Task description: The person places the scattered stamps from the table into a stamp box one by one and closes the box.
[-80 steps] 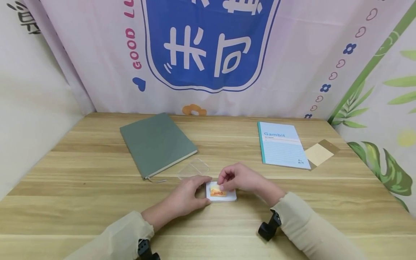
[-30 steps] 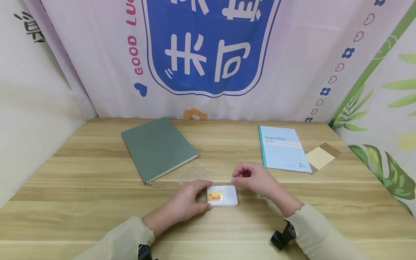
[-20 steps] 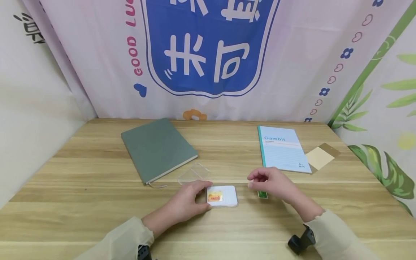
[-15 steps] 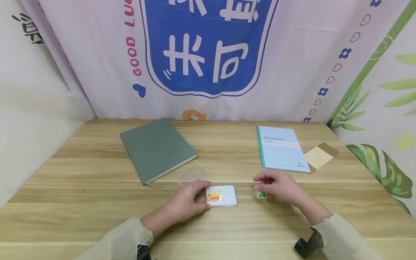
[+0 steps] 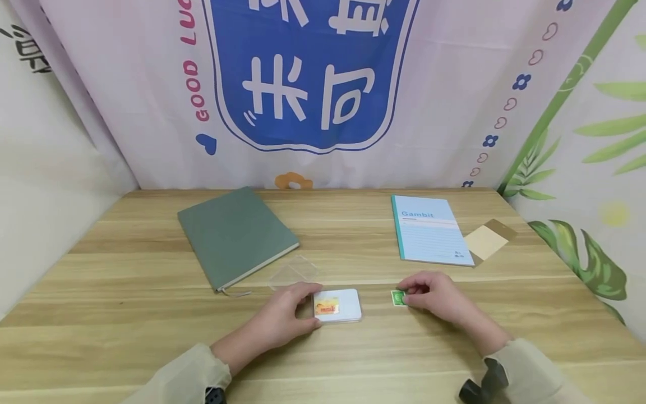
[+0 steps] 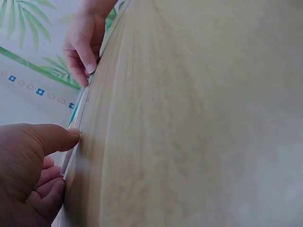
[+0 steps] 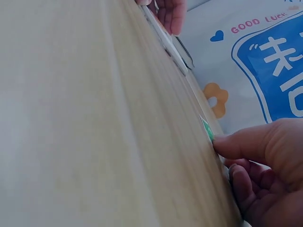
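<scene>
1. Printed cloth hangs behind the wood-grain surface, and we read "GOOD LUCK" beside a blue shield with white characters.
2. We find a white pad lying flat near the middle of the surface, with a yellow-orange sticker on its left half.
3. We see the person's left hand gripping the pad's left end, thumb at the near corner and fingers at the far one.
4. To the right of the pad, apart from it, we spot a small green sticker with a pale border, down on the surface.
5. We watch the right hand pinch that sticker's right side between thumb and fingers.
6. Beyond the left hand we make out a clear plastic piece, and past it a dark green book set at an angle.
7. Far right, we see a pale blue "Gambit" notebook; beside it lies a brown-and-cream card, though we cannot tell whether its edge runs underneath.
</scene>
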`<state>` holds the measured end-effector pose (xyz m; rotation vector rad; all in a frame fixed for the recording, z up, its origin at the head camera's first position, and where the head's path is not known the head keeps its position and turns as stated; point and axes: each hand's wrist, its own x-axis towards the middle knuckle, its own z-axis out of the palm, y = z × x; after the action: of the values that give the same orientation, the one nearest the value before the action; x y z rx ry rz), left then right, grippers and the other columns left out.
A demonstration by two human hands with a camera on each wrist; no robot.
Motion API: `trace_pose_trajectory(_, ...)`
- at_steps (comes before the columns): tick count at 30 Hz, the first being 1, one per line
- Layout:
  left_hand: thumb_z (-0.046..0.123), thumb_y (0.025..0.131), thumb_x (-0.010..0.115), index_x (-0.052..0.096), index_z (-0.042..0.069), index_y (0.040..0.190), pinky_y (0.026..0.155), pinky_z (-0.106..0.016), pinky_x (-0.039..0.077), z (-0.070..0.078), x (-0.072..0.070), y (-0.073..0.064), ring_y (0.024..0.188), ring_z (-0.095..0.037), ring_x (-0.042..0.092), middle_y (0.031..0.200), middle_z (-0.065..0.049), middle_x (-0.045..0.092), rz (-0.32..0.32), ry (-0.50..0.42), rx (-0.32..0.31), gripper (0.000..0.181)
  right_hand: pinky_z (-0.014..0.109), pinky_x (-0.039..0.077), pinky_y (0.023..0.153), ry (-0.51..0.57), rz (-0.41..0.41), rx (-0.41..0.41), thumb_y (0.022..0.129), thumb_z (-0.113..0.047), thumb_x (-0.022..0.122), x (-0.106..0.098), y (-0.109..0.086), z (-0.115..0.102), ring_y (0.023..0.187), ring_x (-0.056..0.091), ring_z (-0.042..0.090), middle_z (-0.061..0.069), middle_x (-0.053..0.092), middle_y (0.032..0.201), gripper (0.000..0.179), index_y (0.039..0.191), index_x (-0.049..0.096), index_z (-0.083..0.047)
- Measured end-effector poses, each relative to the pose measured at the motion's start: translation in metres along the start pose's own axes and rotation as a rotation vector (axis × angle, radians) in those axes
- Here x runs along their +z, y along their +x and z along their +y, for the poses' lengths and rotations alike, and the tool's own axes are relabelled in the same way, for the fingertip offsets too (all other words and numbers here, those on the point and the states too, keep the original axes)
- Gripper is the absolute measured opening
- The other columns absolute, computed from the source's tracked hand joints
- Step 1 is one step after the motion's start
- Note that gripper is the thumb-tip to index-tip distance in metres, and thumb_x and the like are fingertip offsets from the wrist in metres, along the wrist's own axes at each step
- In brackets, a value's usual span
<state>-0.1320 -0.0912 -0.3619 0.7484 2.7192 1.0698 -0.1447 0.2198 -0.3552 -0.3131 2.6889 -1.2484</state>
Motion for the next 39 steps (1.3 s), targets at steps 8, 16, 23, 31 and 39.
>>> trace_pose_trajectory(8,0.014,0.077,0.074,0.055,0.005,0.124,0.085,-0.037,0.049,0.0,-0.001,-0.001,0.1,-0.018,0.056,0.116,-0.007,0.059,0.008,0.022,-0.006,0.052,0.022,0.043,0.061,0.022,0.027,0.028,0.078,-0.008,0.071,0.004,0.002,0.0,0.074,0.049,0.016,0.004,0.059,0.08,0.016,0.093,0.07,-0.004)
trace_pose_trajectory(16,0.014,0.077,0.075,0.054,0.003,0.124,0.085,-0.038,0.049,0.0,0.001,-0.002,0.098,-0.018,0.056,0.115,-0.008,0.059,-0.001,0.019,-0.003,0.053,0.022,0.042,0.058,0.078,0.032,0.087,0.077,-0.002,0.068,0.009,-0.001,-0.004,0.073,0.047,0.017,0.005,0.056,0.079,0.015,0.091,0.065,-0.001)
trace_pose_trajectory(23,0.012,0.076,0.075,0.054,0.002,0.125,0.084,-0.037,0.049,0.001,0.0,-0.002,0.098,-0.017,0.055,0.114,-0.008,0.059,0.008,0.005,-0.001,0.054,0.022,0.039,0.056,0.074,0.058,0.076,0.076,0.001,0.065,0.011,0.0,-0.008,0.07,0.045,0.017,0.006,0.054,0.078,0.014,0.09,0.06,-0.001)
trace_pose_trajectory(31,0.014,0.077,0.075,0.054,0.003,0.125,0.083,-0.037,0.049,0.002,-0.002,-0.001,0.095,-0.015,0.054,0.112,-0.006,0.059,-0.003,0.022,-0.005,0.054,0.023,0.039,0.058,0.02,0.047,0.074,0.077,0.002,0.064,0.009,0.003,-0.012,0.071,0.045,0.017,0.005,0.054,0.078,0.012,0.087,0.06,-0.003)
trace_pose_trajectory(39,0.015,0.077,0.074,0.053,0.003,0.125,0.083,-0.036,0.049,0.002,-0.002,-0.002,0.096,-0.015,0.054,0.114,-0.006,0.059,-0.003,0.046,0.011,0.053,0.023,0.042,0.06,0.016,0.015,0.115,0.077,0.001,0.063,0.005,0.007,-0.015,0.072,0.048,0.017,0.004,0.056,0.077,0.01,0.086,0.062,-0.003)
